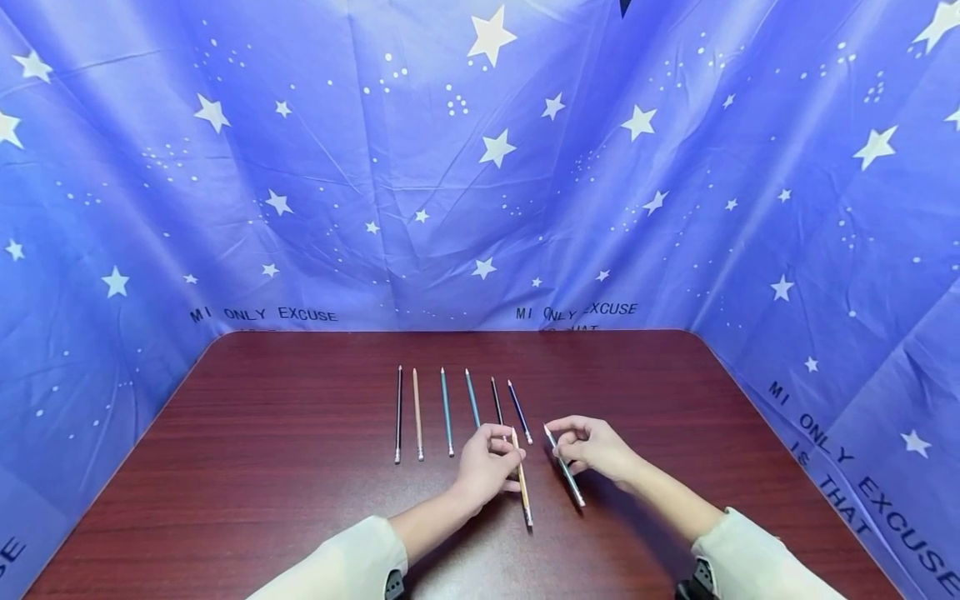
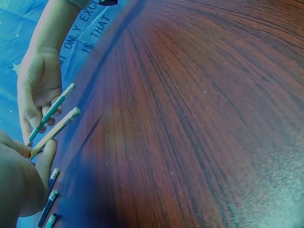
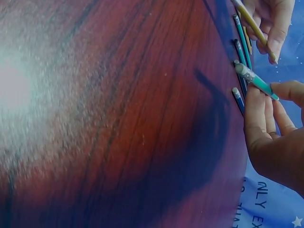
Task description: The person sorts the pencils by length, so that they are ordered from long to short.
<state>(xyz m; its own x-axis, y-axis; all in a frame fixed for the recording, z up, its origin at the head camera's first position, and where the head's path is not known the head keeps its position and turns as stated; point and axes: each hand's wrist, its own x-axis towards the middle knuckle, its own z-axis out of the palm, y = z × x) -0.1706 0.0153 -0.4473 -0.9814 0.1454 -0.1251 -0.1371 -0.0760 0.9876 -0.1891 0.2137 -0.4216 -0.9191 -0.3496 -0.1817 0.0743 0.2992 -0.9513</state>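
Near the table's middle, my left hand (image 1: 486, 467) pinches a yellow pencil (image 1: 523, 493) between thumb and fingers, its point up and away and its white eraser end toward me. Just right of it, my right hand (image 1: 597, 450) holds a green pencil (image 1: 568, 475) at a similar slant. In the left wrist view the yellow pencil (image 2: 59, 129) sticks out past the fingers, below the green pencil (image 2: 53, 110). The right wrist view shows the green pencil (image 3: 259, 81) between thumb and fingertips, with its eraser end raised over the table.
Several pencils lie side by side beyond my hands: a black pencil (image 1: 399, 412) at the left, a tan pencil (image 1: 417, 415), two teal ones, another dark one and a dark blue pencil (image 1: 519, 410). The dark red wooden table (image 1: 247, 467) meets a blue star-patterned cloth (image 1: 420, 167) behind.
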